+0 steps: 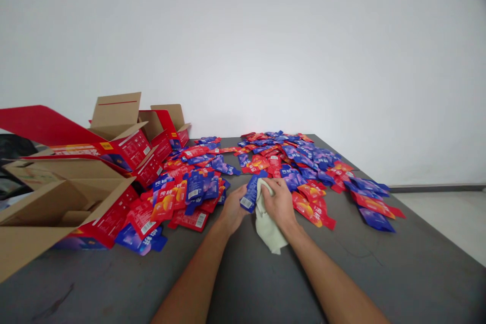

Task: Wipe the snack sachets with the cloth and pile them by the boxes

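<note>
In the middle of the head view, my left hand is closed on the edge of a blue packet. The packet is tilted, and a white barcode label shows near its lower end. My right hand grips a pale cream cloth that hangs down below the fingers. Part of the cloth lies against the packet's right side, and my right fingers partly hide where they meet. Both hands are held just above the dark grey table.
Red and blue packets lie in a heap on the left and a larger heap at the back right. A small group of packets is near the right edge. Open red cardboard boxes stand on the left. A white wall rises behind.
</note>
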The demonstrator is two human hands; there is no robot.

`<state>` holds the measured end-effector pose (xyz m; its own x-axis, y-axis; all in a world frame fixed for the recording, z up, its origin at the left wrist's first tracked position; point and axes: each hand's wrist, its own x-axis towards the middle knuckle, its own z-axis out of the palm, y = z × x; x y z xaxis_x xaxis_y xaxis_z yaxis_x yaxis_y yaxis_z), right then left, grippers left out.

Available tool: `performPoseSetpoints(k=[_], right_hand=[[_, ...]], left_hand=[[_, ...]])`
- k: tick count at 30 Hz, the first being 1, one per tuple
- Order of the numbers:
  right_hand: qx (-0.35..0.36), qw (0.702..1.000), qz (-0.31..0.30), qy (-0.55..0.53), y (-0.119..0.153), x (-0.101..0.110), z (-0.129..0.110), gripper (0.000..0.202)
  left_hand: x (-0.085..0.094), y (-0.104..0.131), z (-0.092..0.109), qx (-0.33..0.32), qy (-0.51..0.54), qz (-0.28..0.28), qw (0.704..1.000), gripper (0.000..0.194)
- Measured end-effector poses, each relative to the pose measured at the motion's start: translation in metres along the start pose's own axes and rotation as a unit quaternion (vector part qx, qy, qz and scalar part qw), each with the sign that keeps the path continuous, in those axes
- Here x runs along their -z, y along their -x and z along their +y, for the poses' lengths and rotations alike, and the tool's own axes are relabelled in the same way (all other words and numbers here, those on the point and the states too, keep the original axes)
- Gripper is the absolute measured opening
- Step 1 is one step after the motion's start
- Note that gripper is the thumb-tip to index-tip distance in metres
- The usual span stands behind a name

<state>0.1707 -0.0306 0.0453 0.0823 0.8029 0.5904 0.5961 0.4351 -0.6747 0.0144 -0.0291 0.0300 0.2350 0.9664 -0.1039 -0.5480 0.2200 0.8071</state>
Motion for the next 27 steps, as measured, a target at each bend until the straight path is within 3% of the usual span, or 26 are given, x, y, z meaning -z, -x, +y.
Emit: performPoseSetpoints(k=[5, 12, 16, 20, 23, 27], right_hand=[[-0.008, 1.000, 0.020, 0.023, -0.004, 0.005, 0.003, 0.029], [0.068, 0.994, -0.088, -0.017, 0.011, -0.011, -0.006, 0.027], [0.078, 0.989, -0.119, -0.029, 0.015, -0.016, -0.010, 0.025], [0.088, 0.986, -0.140, -0.030, 0.018, -0.017, -0.012, 0.026], [0.091, 0.985, -0.145, -0.024, 0.020, -0.019, -0.012, 0.028], [0.090, 0.985, -0.147, -0.014, 0.020, -0.020, -0.011, 0.028]], left_hand=[[-0.005, 0.002, 0.000, -0.001, -0.037, -0.013, 0.999, 0.042], [-0.005, -0.001, -0.004, -0.051, -0.059, 0.000, 0.997, 0.037], [-0.002, -0.003, -0.005, -0.114, -0.136, 0.028, 0.984, 0.034], [-0.003, -0.003, 0.003, -0.195, -0.258, 0.092, 0.942, 0.042], [-0.002, -0.001, 0.015, -0.205, -0.339, 0.164, 0.903, 0.048], [0.008, 0.004, 0.028, -0.248, -0.446, 0.228, 0.829, 0.050]])
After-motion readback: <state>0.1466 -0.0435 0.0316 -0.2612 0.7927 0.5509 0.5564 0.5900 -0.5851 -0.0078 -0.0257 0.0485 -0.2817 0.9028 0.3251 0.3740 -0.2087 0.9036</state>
